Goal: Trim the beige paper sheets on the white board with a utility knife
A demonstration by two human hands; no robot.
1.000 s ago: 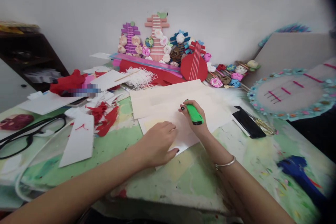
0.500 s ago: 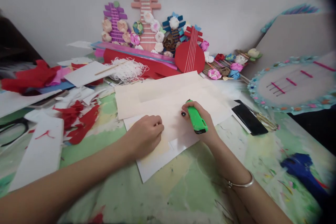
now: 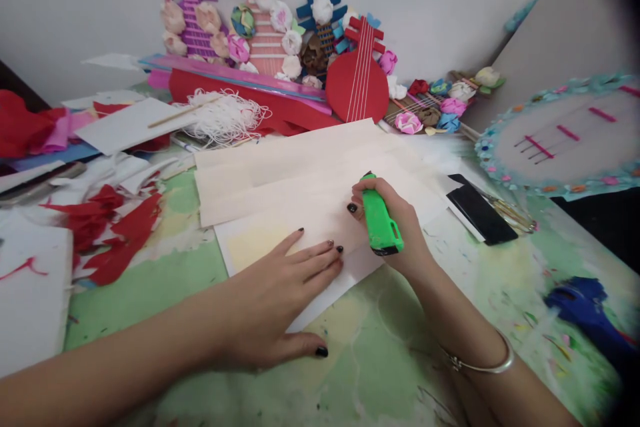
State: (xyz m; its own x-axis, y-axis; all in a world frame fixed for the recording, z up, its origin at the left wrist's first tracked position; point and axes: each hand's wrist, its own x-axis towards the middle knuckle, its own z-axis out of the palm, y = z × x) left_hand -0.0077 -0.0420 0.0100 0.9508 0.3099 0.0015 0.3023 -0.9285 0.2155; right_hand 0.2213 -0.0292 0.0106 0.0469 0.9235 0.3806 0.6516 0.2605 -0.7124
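Observation:
My left hand [image 3: 285, 287] lies flat, fingers spread, on a white sheet of paper [image 3: 227, 255] near its lower left part. Its thumb points right, past the sheet's lower edge. In my right hand [image 3: 403, 213] is a bright green utility knife [image 3: 381, 220] with black ends, held over the sheet's right part; its blade tip is not visible. Under and behind both hands stretches a cream sheet of paper [image 3: 240, 177], overlapping the white one. A silver bangle [image 3: 493, 363] circles my right wrist.
Red paper scraps [image 3: 125, 233] and a white board [image 3: 35, 287] lie left. White string [image 3: 223, 117] is heaped behind. A red paper lute [image 3: 357, 83] leans on the wall. At right are a black phone-like slab [image 3: 483, 213], scissors [image 3: 510, 213] and a blue glue gun [image 3: 580, 310].
My left hand has gone from curled fingers to lying flat and spread, lower on the paper. My right hand still holds the green knife in nearly the same place. The view has shifted slightly.

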